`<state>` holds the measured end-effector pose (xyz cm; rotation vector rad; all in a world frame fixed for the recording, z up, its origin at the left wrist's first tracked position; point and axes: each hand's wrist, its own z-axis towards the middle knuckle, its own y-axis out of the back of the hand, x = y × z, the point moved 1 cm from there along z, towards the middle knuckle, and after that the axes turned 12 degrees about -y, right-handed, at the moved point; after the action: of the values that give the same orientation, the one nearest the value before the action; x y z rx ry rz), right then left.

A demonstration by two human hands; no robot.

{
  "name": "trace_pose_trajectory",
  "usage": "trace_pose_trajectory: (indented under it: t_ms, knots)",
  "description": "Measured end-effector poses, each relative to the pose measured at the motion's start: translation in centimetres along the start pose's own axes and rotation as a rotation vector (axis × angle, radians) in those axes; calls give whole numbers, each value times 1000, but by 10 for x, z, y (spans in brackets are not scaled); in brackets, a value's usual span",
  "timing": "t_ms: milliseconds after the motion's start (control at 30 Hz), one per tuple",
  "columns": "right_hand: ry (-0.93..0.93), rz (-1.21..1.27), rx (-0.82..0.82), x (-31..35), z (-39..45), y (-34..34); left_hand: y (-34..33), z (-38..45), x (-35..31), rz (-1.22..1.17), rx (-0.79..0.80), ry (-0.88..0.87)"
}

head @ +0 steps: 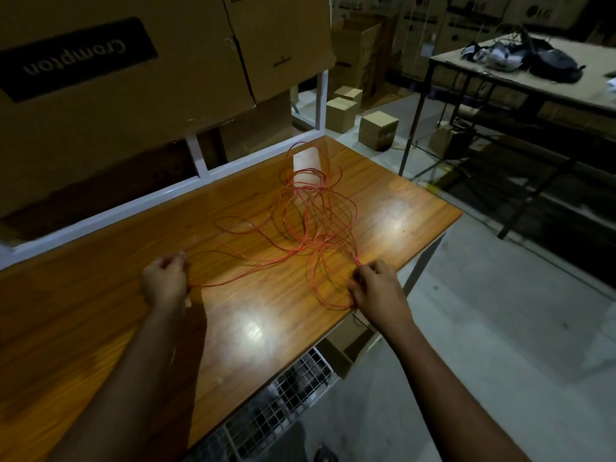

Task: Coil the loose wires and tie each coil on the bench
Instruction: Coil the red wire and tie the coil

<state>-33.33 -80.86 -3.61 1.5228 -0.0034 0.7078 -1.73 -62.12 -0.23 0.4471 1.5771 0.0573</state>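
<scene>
Head camera view, looking down on a glossy orange-brown wooden bench (133,311) with a bright patch of glare near its front edge. Behind the bench stands a white metal frame (200,158) with large cardboard boxes (116,71) stacked against it. To the right is a grey concrete floor with small cardboard boxes (378,130), and beyond them a second table (566,78) carrying dark bundles that are hard to make out in the dim light. A white wire rack (283,405) shows below the bench's front edge.

Thin red wire (300,235) sprawls in loose, tangled loops across the middle and right of the bench. At the far end of the tangle it wraps around a pale cylinder (306,168), possibly a spool.

The left hand (163,278) has its fingers curled around one strand of the wire, left of the tangle. The right hand (375,285) pinches several loops at the tangle's near right edge, close to the bench's side. One strand runs between the two hands.

Both forearms are cut off at the bottom edge. The fingertips are hidden behind the backs of the hands.
</scene>
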Motion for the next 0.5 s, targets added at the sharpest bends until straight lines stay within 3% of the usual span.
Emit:
trace_pose_trajectory:
  t_ms: [33, 100, 167, 233, 300, 367, 433, 500]
  knots:
    - [20, 18, 25, 4, -1, -3, -1, -3, -2, 162, -90, -67]
    - [6, 75, 29, 14, -2, -4, -9, -25, -9, 437, -189, -394]
    - [-2, 144, 7, 22, -2, -5, -24, -61, -16, 491, -52, -791]
    - [-29, 268, 11, 27, -4, -6, -40, -92, -9, 512, 216, -1004]
    - [-77, 389, 36, 29, -6, -5, -51, -112, 0, 507, 402, -868]
    - [-142, 469, 61, 27, -8, -4, -58, -120, 8, 524, 438, -692]
    - [-212, 543, 115, 23, -10, -5, -64, -122, 13, 557, 433, -663]
    - [-229, 577, 154, 23, -14, -6, -69, -124, 14, 435, 536, -583]
